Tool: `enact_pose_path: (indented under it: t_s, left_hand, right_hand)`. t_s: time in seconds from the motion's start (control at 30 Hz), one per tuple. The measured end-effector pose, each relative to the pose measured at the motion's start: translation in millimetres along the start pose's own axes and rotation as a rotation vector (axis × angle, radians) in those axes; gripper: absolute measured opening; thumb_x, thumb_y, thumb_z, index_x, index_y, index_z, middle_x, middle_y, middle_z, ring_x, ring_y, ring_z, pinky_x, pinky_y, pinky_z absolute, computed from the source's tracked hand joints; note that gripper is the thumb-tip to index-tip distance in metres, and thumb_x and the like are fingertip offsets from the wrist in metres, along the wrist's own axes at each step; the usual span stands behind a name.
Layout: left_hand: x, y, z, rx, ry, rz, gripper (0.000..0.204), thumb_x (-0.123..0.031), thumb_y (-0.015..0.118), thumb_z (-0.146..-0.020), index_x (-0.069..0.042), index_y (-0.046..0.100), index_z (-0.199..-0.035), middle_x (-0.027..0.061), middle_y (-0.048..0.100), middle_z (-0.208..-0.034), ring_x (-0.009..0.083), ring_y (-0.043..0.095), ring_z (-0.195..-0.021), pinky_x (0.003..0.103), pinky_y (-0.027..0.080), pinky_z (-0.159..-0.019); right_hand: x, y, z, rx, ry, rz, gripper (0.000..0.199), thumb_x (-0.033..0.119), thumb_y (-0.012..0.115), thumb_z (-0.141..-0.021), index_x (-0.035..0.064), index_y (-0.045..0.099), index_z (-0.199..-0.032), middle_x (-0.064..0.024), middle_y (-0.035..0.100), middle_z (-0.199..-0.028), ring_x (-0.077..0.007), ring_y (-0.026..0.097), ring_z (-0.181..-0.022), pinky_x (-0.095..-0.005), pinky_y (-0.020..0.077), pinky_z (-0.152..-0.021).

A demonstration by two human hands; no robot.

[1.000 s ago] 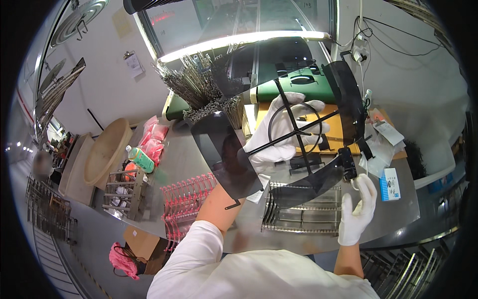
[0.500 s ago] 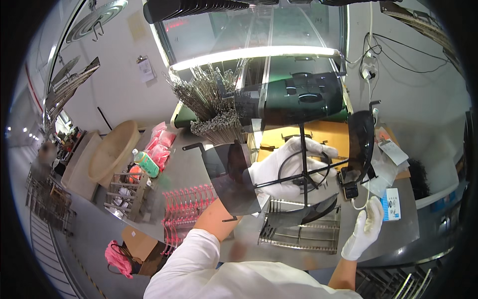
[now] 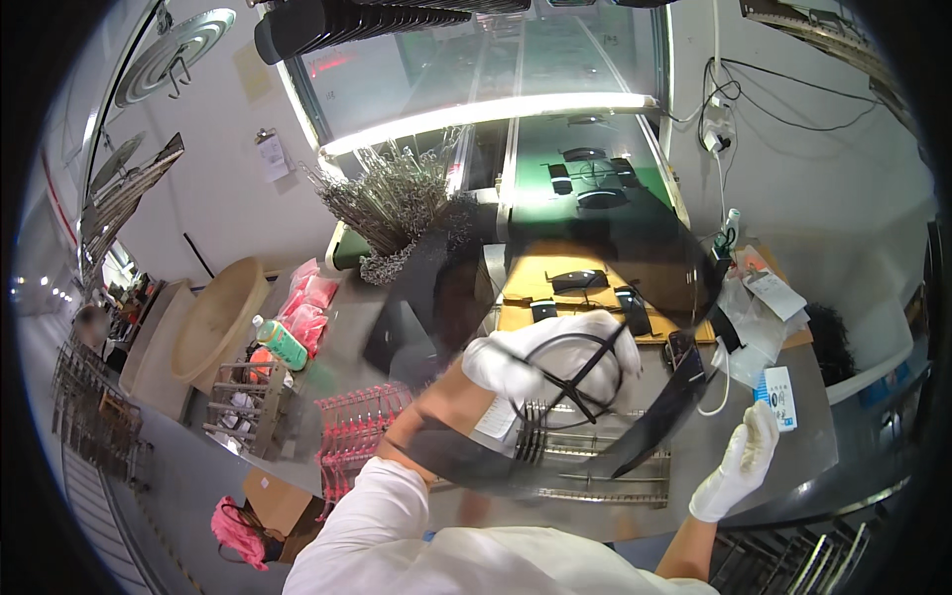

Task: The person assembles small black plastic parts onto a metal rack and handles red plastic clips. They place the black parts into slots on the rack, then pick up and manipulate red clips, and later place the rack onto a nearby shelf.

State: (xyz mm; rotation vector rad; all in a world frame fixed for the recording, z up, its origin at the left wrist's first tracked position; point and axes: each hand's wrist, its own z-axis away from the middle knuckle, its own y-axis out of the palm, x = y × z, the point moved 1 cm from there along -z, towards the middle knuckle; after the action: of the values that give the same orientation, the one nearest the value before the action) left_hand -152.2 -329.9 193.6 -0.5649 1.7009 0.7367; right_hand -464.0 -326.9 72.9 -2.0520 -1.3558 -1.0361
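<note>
In its white glove, my left hand (image 3: pixel 496 369) is closed on a black wire rack (image 3: pixel 575 385), whose crossed bars and ring show in front of the glove. Large dark see-through curved lenses (image 3: pixel 654 426) sit around this rack, smeared by motion. Part of the hand and where its fingers grip are covered by the rack. My right hand (image 3: pixel 736 464), gloved too, is off to the right with its fingers loosely bent and apart, holding nothing. Close above it stands a blue and white box (image 3: pixel 779 399).
Behind are a green conveyor belt (image 3: pixel 540 183) and a yellow board (image 3: pixel 535 270), both bearing dark lens pieces. A bundle of metal wires (image 3: pixel 367 203) stands left of the belt. Pink hooks (image 3: pixel 359 424), a metal rack (image 3: pixel 605 493) and a green bottle (image 3: pixel 285 344) occupy the table.
The wire rack has turned in my left hand, so its lenses are in other places and more blurred. My right hand has hardly moved. The whole view has shifted slightly.
</note>
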Motion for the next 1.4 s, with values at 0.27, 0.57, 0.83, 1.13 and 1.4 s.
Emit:
enact_pose_path:
  t_s: [0.27,0.57,0.83,1.13,1.4]
  left_hand:
    - [8.0,-12.4,20.0,0.051,-0.094,0.719,0.093,-0.043,0.062,-0.084,0.030,0.034,-0.136,0.0303,0.067,-0.098,0.0300,0.066,-0.071,0.040,0.056,-0.064]
    - [1.6,-11.0,36.6,-0.027,0.019,0.365,0.040,-0.044,0.057,-0.102,-0.005,0.053,-0.109,0.0099,0.064,-0.098,0.0180,0.060,-0.081,0.032,0.051,-0.072]
    - [-11.3,-44.1,20.9,-0.893,0.957,0.123,0.035,-0.011,0.068,-0.098,-0.013,0.053,-0.128,0.0041,0.066,-0.107,0.0143,0.066,-0.089,0.025,0.054,-0.074]
    - [-44.3,-53.5,59.1,-1.374,1.618,-0.336,0.054,0.003,0.070,-0.091,-0.012,0.040,-0.132,0.0153,0.053,-0.143,0.0283,0.065,-0.114,0.036,0.058,-0.099]
    - [-47.0,-7.9,71.3,-1.272,1.694,-0.367,0.036,-0.003,0.062,-0.096,-0.011,0.041,-0.124,0.0181,0.052,-0.142,0.0310,0.062,-0.119,0.044,0.058,-0.099]
  right_hand:
    - [3.5,0.2,-0.3,-0.016,-0.028,0.006,0.034,-0.010,0.051,-0.094,-0.0035,0.063,-0.126,-0.0135,0.056,-0.135,-0.0225,0.058,-0.121,-0.0345,0.0479,-0.105]
    - [8.0,7.6,2.1,0.001,-0.027,0.032,0.034,-0.010,0.052,-0.094,-0.0036,0.065,-0.124,-0.0132,0.057,-0.134,-0.0227,0.058,-0.121,-0.0346,0.0474,-0.106]
    - [9.4,7.8,4.5,-0.005,-0.032,0.042,0.033,-0.008,0.051,-0.096,-0.0051,0.063,-0.127,-0.0134,0.057,-0.134,-0.0234,0.057,-0.123,-0.0353,0.0473,-0.107]
    - [9.9,23.4,11.0,0.039,-0.033,-0.015,0.035,-0.011,0.051,-0.095,-0.0027,0.064,-0.126,-0.0128,0.056,-0.135,-0.0217,0.057,-0.122,-0.0339,0.0478,-0.106]
    - [10.8,32.4,13.2,0.084,-0.037,-0.045,0.034,-0.012,0.051,-0.094,-0.0030,0.064,-0.125,-0.0134,0.056,-0.134,-0.0221,0.057,-0.121,-0.0337,0.0472,-0.106]
